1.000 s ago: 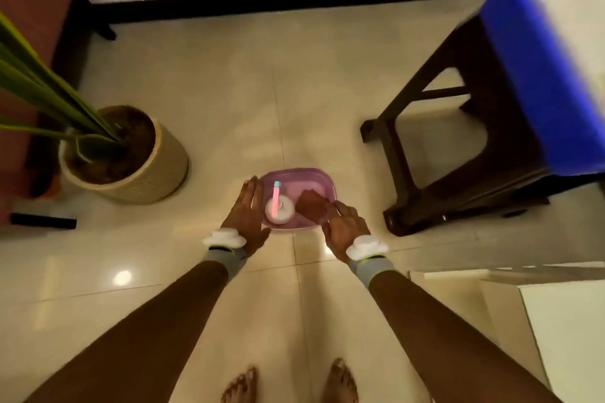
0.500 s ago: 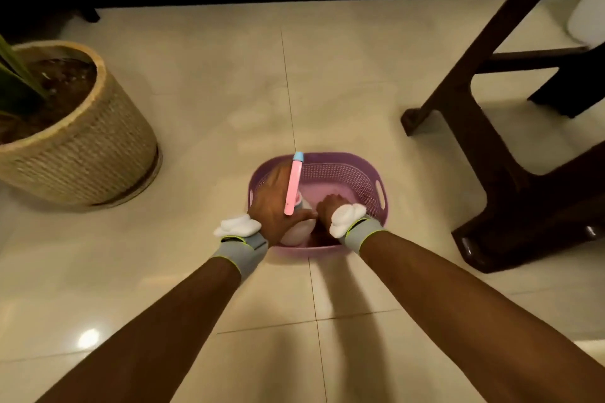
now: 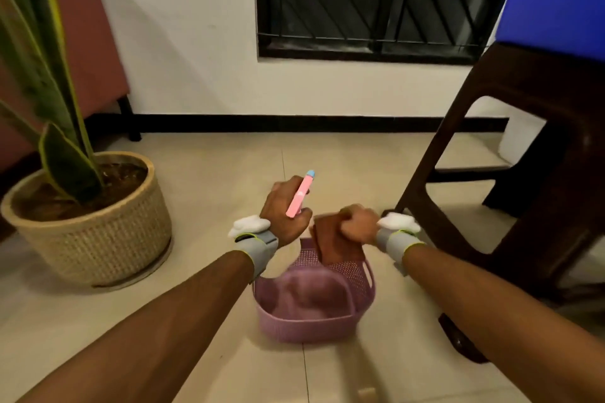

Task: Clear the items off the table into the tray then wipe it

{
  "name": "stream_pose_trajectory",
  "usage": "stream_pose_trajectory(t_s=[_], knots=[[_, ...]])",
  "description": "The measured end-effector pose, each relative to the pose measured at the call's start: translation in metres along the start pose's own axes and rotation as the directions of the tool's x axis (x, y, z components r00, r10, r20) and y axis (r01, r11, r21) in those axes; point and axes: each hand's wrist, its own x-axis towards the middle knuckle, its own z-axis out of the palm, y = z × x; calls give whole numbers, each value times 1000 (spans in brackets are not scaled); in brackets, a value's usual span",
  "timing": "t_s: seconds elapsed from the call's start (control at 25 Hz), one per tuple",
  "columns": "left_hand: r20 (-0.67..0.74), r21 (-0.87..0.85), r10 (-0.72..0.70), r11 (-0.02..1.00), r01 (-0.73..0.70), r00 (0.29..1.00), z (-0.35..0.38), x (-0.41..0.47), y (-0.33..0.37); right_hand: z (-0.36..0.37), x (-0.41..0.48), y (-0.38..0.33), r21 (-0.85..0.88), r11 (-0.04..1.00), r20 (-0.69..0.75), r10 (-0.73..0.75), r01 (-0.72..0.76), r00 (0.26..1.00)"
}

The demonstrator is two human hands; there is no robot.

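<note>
Brown cloth (image 3: 337, 244) is clamped in the right hand (image 3: 355, 226), ready for wiping; left hand (image 3: 286, 214) grips a pink-nozzled spray bottle (image 3: 299, 195) (body hidden) above the purple basket (image 3: 311, 301) on the floor.

No text, label, brand, number or sign can be read anywhere in the frame, neither on the pink bottle (image 3: 299, 195) at centre, the purple basket (image 3: 327, 324) below it, nor the blue tub (image 3: 556, 16) at upper right.
</note>
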Motion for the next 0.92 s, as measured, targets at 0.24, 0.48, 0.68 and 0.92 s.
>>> stream_pose_trajectory(t_s=[0.24,0.48,0.68,0.92], knots=[[52,-107,-9,994,14,999,-14,17,46,-79,-24,-11,653,757,-60,82,-24,995],[210,-191,-34,979,75,977,-23,0,86,-110,-38,-8,637,766,-136,0,88,991],[195,17,-217,976,218,957,-30,-9,93,-134,-46,-1,530,847,-172,48,51,984],[368,-185,-144,957,224,919,-45,-7,96,-128,-47,-7,515,857,-160,62,30,985]])
